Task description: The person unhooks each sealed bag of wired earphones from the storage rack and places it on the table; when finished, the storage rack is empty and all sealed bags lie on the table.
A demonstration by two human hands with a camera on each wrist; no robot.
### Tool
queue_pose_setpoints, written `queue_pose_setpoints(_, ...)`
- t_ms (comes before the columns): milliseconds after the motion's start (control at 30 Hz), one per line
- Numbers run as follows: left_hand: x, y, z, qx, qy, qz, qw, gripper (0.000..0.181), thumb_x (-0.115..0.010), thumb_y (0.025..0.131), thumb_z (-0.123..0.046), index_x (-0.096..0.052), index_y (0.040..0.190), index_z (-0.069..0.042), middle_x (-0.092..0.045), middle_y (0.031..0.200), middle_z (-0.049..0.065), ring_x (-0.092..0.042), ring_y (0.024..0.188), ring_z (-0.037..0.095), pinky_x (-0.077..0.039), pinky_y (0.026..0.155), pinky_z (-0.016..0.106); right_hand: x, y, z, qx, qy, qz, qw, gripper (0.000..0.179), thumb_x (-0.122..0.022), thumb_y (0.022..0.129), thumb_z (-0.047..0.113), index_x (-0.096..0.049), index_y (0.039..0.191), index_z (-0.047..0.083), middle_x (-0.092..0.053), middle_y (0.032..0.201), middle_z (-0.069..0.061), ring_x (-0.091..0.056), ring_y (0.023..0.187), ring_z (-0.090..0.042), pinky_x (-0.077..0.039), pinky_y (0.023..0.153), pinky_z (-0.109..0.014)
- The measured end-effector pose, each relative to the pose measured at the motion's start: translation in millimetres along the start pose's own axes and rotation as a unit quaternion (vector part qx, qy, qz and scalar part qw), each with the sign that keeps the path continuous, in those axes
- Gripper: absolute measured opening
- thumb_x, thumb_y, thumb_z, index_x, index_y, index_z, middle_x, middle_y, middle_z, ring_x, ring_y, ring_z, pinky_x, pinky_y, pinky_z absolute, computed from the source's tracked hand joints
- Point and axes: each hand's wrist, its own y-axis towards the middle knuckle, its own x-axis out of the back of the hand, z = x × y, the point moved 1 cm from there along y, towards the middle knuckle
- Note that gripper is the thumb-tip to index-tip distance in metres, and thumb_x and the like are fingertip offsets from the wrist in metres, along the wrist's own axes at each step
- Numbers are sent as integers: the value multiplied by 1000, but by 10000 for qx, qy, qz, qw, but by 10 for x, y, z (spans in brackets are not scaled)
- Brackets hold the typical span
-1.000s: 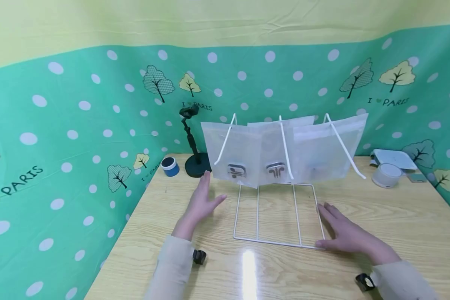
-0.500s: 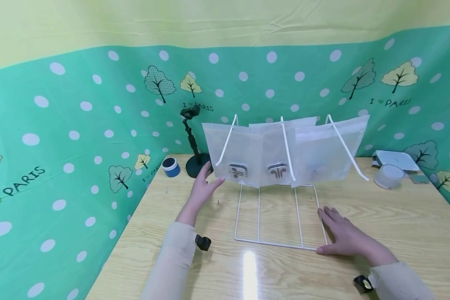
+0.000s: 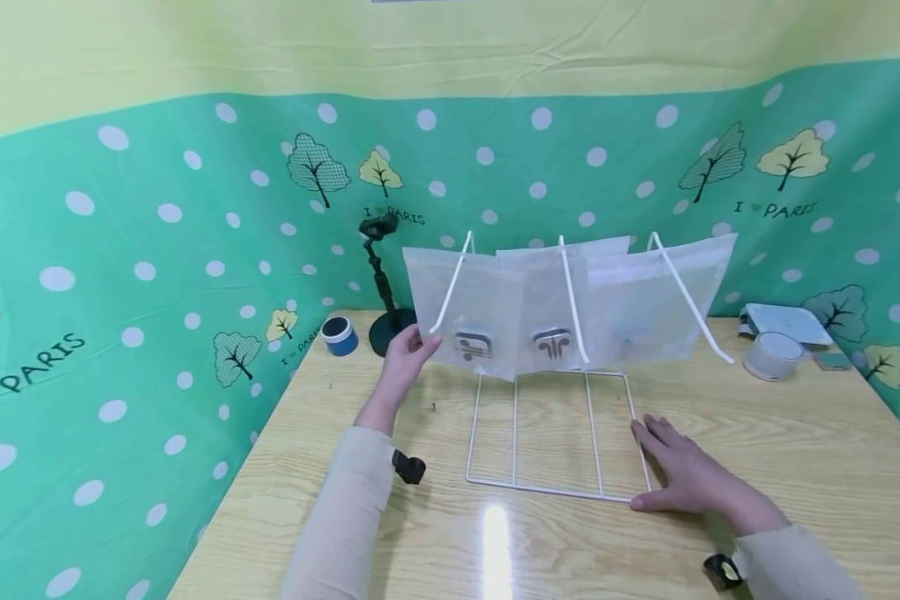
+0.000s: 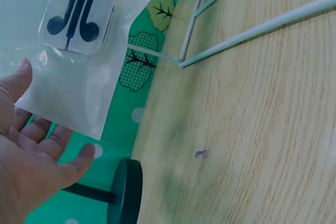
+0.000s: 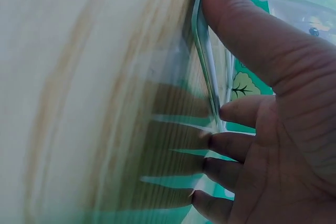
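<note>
A white wire rack (image 3: pixel 547 489) stands on the wooden table, its base flat and its prongs slanting forward. From the prongs hang translucent zip bags: a left bag (image 3: pixel 450 292), a middle bag (image 3: pixel 543 292) and a right bag (image 3: pixel 637 308). Clear cases of wired earphones show in the left and middle bags. My left hand (image 3: pixel 403 360) is at the left bag's lower left corner, thumb in front and fingers partly behind it; the left wrist view shows dark earphones (image 4: pixel 77 19) above. My right hand (image 3: pixel 682 475) rests with spread fingers along the right side of the base.
A black stand (image 3: pixel 393 329) and a blue-and-white tub (image 3: pixel 340 335) are behind my left hand. At the back right sit a round white container (image 3: pixel 774 356), a pale flat device (image 3: pixel 787 323) and a small green card (image 3: pixel 832 361). A patterned curtain (image 3: pixel 195 375) surrounds the table.
My left hand has moved forward and slightly right to the left bag's lower corner. My right hand stays at the rack's right side, nearly still.
</note>
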Motion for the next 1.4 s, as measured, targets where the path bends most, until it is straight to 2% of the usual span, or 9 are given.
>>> queue_pose_setpoints(233,14,111,330,44,-77,-61,9999,38,-58,99,-22,-58,131,-1,-59,131,19,-55,122,31,-40,106,45,-23,3,-17,9,43,-29,10000,119,-78,64,65,-34,145,-10,-27,146,-40,-23,132,-59,-26,101,-71)
queue_pose_setpoints(433,-5,77,357,-1,-107,-153,9998,33,-58,99,-24,-64,123,-1,-66,121,16,-59,113,27,-41,103,46,-27,11,-30,-26,123,-22,9999,118,-78,64,65,-34,145,-10,-26,147,-40,-22,133,-60,-25,102,-72)
queue_pose_setpoints(667,-59,19,341,-91,-376,-236,9990,33,-55,101,-22,-61,126,-1,-63,124,17,-60,113,29,-46,100,46,-26,10,-37,-40,119,-46,9999,119,-77,64,66,-35,145,-9,-26,147,-39,-22,133,-59,-25,102,-72)
queue_pose_setpoints(800,-82,-42,334,-105,-380,-259,9989,35,-53,101,-23,-58,130,-3,-62,127,16,-59,116,31,-46,100,48,-33,4,-39,45,69,-100,9999,119,-78,63,65,-35,144,-10,-27,146,-40,-24,131,-61,-27,99,-72)
queue_pose_setpoints(967,-88,-113,333,-183,-340,-254,9989,37,-50,102,-24,-56,133,-3,-59,131,16,-56,120,32,-44,102,49,-33,5,-38,-106,137,-49,9998,119,-77,63,66,-35,145,-9,-26,147,-39,-22,133,-60,-26,101,-72)
queue_pose_setpoints(1067,-84,-151,330,-120,-332,-304,9989,38,-50,102,-24,-55,134,-4,-58,133,16,-55,123,32,-42,104,50,-31,7,-38,-159,174,-5,9997,120,-77,63,67,-34,146,-8,-26,148,-38,-21,133,-59,-25,102,-72)
queue_pose_setpoints(1400,-82,-306,252,-2,-281,-379,9989,36,-50,102,-22,-56,133,-3,-59,132,14,-55,123,30,-41,105,48,-33,-10,-47,18,105,-96,9999,119,-78,63,65,-36,144,-10,-27,147,-39,-24,132,-60,-27,100,-71)
